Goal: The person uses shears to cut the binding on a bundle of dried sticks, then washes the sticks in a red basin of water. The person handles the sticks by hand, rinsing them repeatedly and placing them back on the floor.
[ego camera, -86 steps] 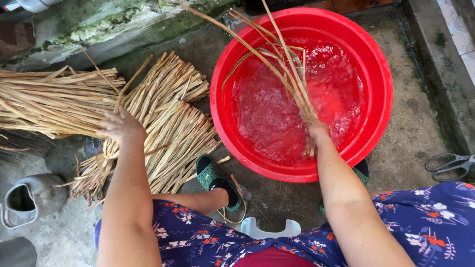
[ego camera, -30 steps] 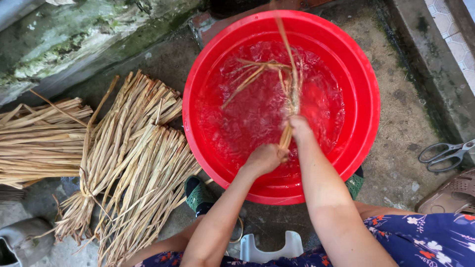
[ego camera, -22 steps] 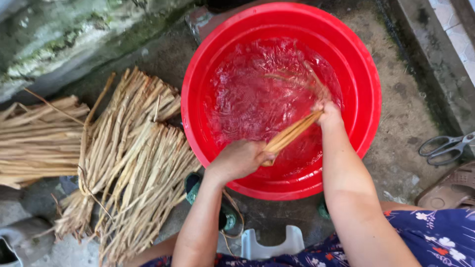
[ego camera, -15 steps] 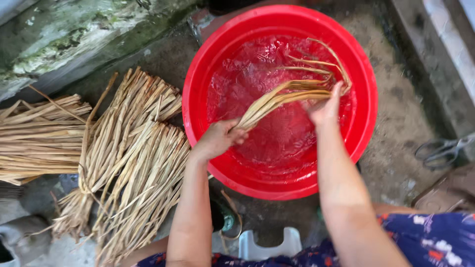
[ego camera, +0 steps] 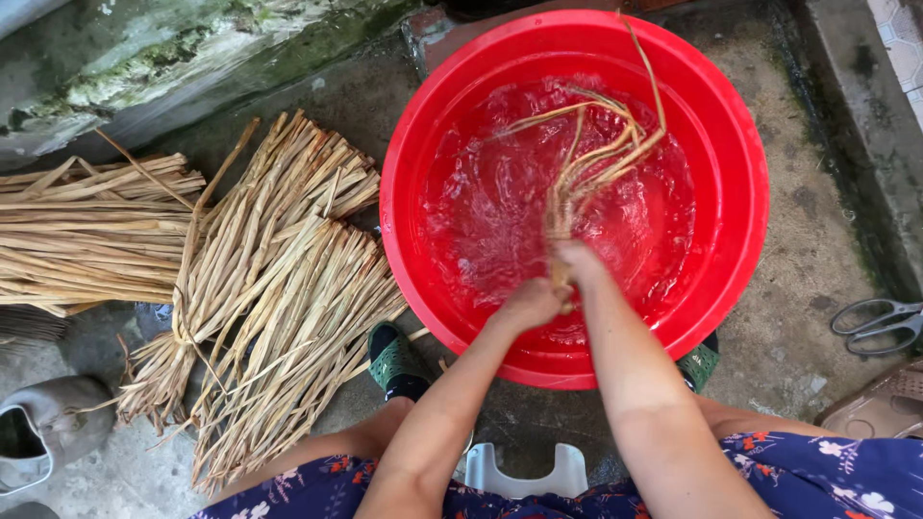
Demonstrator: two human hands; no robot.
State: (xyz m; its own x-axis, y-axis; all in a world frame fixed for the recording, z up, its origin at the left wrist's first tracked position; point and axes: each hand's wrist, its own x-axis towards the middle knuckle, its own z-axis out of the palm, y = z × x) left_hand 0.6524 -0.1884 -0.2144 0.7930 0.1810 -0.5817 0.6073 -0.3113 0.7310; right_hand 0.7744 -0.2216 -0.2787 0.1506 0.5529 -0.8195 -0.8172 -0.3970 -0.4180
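— Where are your hands?

— Both are in the red basin [ego camera: 740,192], at its near side, down in the water [ego camera: 481,221]. My right hand [ego camera: 577,261] is closed around the thick end of a small bunch of straw [ego camera: 588,168]. My left hand [ego camera: 531,303] is just beside it, touching it, fingers curled; I cannot tell if it grips the same stalks.

— And the straw itself?

— It runs from my right hand toward the far side. The loose ends fan out, some lying in the water, 1 long stalk arching up past the far rim.

— What lies around you?

— On the ground to the left, 2 dry heaps: a tied bundle [ego camera: 279,288] fanned out near the basin, and a flat stack [ego camera: 87,235] further left. My green sandal [ego camera: 392,358] is under the basin's near-left edge. A pair of scissors [ego camera: 880,322] sits at the right edge, well apart from the basin. A white stool [ego camera: 524,471] shows between my knees.
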